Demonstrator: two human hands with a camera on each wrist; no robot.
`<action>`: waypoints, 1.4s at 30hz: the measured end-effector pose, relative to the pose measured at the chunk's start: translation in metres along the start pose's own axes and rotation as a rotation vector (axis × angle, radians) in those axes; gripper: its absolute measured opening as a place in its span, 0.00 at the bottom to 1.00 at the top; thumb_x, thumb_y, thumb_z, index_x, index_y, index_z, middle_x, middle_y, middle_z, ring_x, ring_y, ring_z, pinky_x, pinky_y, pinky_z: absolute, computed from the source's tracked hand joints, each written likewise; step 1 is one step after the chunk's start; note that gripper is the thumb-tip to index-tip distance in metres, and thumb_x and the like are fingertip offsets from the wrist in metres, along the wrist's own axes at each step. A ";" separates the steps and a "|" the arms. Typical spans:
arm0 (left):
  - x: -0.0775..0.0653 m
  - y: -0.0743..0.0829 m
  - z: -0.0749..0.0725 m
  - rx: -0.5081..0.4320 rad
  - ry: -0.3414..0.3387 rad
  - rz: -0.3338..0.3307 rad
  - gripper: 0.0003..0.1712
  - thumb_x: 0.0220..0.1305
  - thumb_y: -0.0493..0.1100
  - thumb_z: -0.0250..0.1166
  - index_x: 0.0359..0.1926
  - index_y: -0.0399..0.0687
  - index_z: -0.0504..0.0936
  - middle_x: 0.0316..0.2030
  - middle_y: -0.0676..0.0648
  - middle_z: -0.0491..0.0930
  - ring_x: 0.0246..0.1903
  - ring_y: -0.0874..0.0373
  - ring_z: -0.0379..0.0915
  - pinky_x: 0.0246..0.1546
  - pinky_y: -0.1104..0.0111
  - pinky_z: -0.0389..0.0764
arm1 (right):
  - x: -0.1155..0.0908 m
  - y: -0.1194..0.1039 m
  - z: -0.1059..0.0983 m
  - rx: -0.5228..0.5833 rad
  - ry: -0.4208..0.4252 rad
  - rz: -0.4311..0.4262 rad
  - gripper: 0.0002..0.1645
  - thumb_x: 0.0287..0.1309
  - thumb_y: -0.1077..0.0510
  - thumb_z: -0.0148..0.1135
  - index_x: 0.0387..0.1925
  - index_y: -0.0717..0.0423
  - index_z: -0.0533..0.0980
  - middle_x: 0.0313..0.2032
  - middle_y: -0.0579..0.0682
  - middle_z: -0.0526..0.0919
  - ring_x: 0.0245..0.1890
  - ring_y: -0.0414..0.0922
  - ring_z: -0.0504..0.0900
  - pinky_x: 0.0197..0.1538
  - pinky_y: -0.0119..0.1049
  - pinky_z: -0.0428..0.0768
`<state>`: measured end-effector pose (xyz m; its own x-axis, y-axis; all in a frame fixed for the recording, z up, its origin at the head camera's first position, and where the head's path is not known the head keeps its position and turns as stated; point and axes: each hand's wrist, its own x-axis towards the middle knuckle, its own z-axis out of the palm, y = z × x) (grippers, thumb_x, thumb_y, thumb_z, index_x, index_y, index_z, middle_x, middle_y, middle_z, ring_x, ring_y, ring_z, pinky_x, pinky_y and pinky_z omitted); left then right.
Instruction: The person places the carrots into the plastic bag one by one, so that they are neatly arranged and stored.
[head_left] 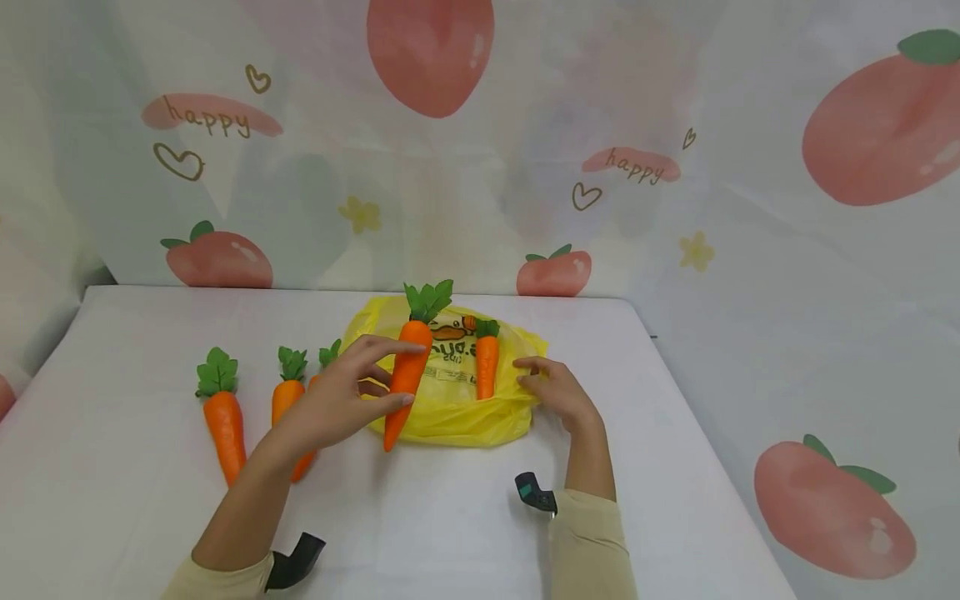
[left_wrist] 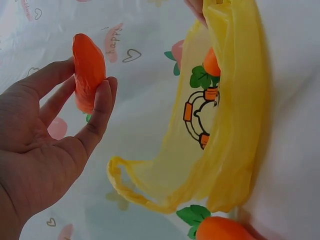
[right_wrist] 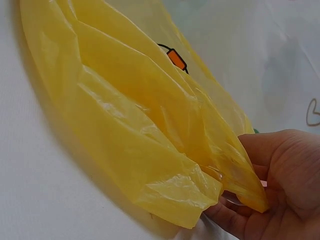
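Between thumb and fingers, my left hand (head_left: 337, 402) pinches an orange carrot (head_left: 410, 367) with green leaves, raised in front of the yellow plastic bag (head_left: 450, 427). In the left wrist view this carrot (left_wrist: 89, 70) appears well apart from the bag's mouth. The bag lies open on the table with a printed duck inside its back wall. Another carrot (head_left: 487, 367) is inside it, leaves toward the back, its tip hidden by the front fold. My right hand (head_left: 558, 392) grips the bag's right edge; in the right wrist view yellow film (right_wrist: 245, 187) runs between thumb and fingers.
On the white table (head_left: 112, 500), left of the bag, lie a carrot (head_left: 225, 429), a second carrot (head_left: 287, 398) and a third carrot (head_left: 303, 467), the latter two partly behind my left arm. A fruit-printed backdrop (head_left: 465, 192) rises behind the table.
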<state>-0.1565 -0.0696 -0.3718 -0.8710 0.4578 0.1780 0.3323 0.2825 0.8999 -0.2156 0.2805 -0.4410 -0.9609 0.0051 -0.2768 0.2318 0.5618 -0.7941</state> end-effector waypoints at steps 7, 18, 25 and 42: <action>0.007 -0.005 0.012 -0.026 -0.030 -0.044 0.31 0.66 0.41 0.74 0.68 0.58 0.78 0.61 0.47 0.71 0.47 0.52 0.81 0.51 0.59 0.83 | -0.001 0.000 0.000 -0.012 -0.001 -0.004 0.22 0.72 0.55 0.56 0.64 0.51 0.79 0.63 0.57 0.74 0.60 0.56 0.70 0.63 0.53 0.73; 0.017 -0.011 0.023 -0.083 -0.042 -0.096 0.32 0.65 0.40 0.75 0.68 0.61 0.78 0.62 0.48 0.70 0.50 0.50 0.79 0.50 0.60 0.83 | 0.000 -0.001 0.000 -0.009 -0.002 -0.009 0.23 0.72 0.55 0.57 0.65 0.52 0.78 0.64 0.57 0.73 0.62 0.56 0.68 0.66 0.54 0.70; 0.024 -0.018 0.031 -0.094 -0.035 -0.145 0.32 0.66 0.39 0.74 0.68 0.66 0.77 0.64 0.49 0.69 0.51 0.49 0.78 0.48 0.60 0.84 | 0.001 0.000 0.000 0.001 0.001 0.000 0.22 0.73 0.56 0.57 0.65 0.51 0.78 0.64 0.57 0.73 0.61 0.56 0.69 0.65 0.53 0.72; 0.041 -0.038 0.048 -0.106 -0.001 -0.280 0.32 0.69 0.39 0.71 0.69 0.70 0.76 0.65 0.49 0.72 0.54 0.47 0.74 0.44 0.58 0.84 | 0.002 0.002 0.001 -0.002 0.010 0.003 0.22 0.71 0.55 0.58 0.64 0.51 0.79 0.63 0.57 0.73 0.61 0.56 0.68 0.65 0.53 0.71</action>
<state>-0.1879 -0.0210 -0.4177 -0.9231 0.3754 -0.0836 0.0392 0.3079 0.9506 -0.2171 0.2809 -0.4434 -0.9615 0.0150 -0.2744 0.2348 0.5633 -0.7922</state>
